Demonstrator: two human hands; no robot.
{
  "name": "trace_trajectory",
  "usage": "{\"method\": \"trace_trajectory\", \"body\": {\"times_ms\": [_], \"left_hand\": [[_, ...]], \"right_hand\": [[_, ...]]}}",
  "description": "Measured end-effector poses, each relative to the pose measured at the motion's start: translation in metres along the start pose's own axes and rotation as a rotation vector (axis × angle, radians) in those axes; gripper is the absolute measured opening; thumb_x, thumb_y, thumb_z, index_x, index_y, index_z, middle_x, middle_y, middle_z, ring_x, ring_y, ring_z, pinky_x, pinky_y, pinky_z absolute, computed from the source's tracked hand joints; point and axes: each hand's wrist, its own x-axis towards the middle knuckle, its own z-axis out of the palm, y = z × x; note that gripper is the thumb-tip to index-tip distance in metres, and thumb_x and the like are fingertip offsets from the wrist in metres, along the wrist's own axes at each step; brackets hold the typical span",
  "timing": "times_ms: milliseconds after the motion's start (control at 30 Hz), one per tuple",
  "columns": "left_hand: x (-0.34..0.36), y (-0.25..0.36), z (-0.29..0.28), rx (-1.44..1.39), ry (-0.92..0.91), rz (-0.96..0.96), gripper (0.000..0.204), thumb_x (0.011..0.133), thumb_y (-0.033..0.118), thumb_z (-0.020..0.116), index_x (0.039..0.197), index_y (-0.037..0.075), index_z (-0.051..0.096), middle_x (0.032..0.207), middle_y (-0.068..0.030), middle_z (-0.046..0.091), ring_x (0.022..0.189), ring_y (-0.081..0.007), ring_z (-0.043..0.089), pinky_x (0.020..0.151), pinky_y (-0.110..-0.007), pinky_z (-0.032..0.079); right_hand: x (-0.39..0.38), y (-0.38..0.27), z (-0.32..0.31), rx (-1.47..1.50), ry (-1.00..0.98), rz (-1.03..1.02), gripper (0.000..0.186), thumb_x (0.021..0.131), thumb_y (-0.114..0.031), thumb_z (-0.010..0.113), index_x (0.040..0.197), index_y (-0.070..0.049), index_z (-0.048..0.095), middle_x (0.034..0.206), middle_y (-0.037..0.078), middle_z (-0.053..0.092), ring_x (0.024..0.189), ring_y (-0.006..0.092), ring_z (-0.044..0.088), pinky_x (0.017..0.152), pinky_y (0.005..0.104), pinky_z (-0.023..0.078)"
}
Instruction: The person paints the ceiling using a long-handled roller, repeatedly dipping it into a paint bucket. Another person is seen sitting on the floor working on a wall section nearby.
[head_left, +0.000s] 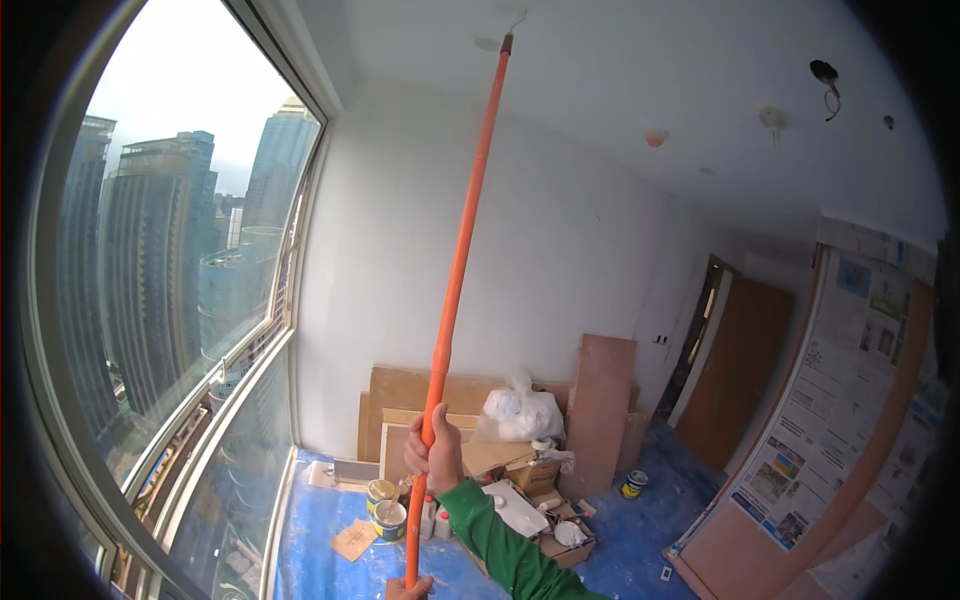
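Observation:
A long orange extension pole (463, 250) slants up through the middle of the view toward the white ceiling (620, 60). My right hand (436, 455), in a green sleeve, wraps round the pole below its joint. Lower down, at the bottom edge, my left hand (408, 588) is closed round the same pole and only partly shows. At the pole's top a thin bent wire frame, like that of a paint roller, reaches the ceiling. Whether a roller sleeve sits on it is too faint to make out.
A large window (190, 250) runs along the left. Blue sheeting (310, 530) covers the floor, with paint cans (389, 518), boards (600, 415), a white plastic bag (520, 412) and boxes by the far wall. A newspaper-covered cabinet (800, 420) and brown door (735, 370) are right. Wires (831, 98) hang overhead.

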Motion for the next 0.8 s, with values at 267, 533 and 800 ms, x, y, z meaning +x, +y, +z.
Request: {"method": "trace_trajectory", "body": {"times_ms": [267, 533, 800], "left_hand": [[-0.01, 0.0, -0.008, 0.211, 0.153, 0.131, 0.036, 0.089, 0.037, 0.067, 0.072, 0.006, 0.063, 0.053, 0.0037, 0.047, 0.044, -0.0078, 0.04, 0.041, -0.028, 0.031], [-0.028, 0.003, -0.012, 0.241, 0.274, 0.253, 0.037, 0.089, 0.037, 0.067, 0.072, 0.004, 0.064, 0.056, 0.0024, 0.047, 0.052, -0.0105, 0.042, 0.048, -0.031, 0.035], [-0.025, 0.021, -0.017, 0.332, 0.336, 0.287, 0.042, 0.091, 0.037, 0.064, 0.07, 0.001, 0.062, 0.056, -0.0006, 0.046, 0.054, -0.0123, 0.041, 0.05, -0.035, 0.036]], "right_hand": [[0.0, 0.005, 0.014, 0.018, -0.068, 0.004, 0.06, 0.098, -0.063, 0.032, 0.089, -0.006, 0.052, 0.05, -0.004, 0.029, 0.035, 0.007, 0.027, 0.034, 0.0255, 0.025], [-0.003, 0.025, 0.027, -0.003, -0.133, -0.037, 0.062, 0.101, -0.058, 0.028, 0.103, 0.0, 0.05, 0.051, -0.003, 0.029, 0.035, 0.0078, 0.028, 0.034, 0.0259, 0.027], [0.011, 0.008, 0.051, -0.079, -0.052, -0.127, 0.047, 0.104, -0.046, 0.031, 0.123, -0.006, 0.047, 0.055, -0.003, 0.033, 0.036, 0.0074, 0.03, 0.035, 0.0247, 0.028]]}}
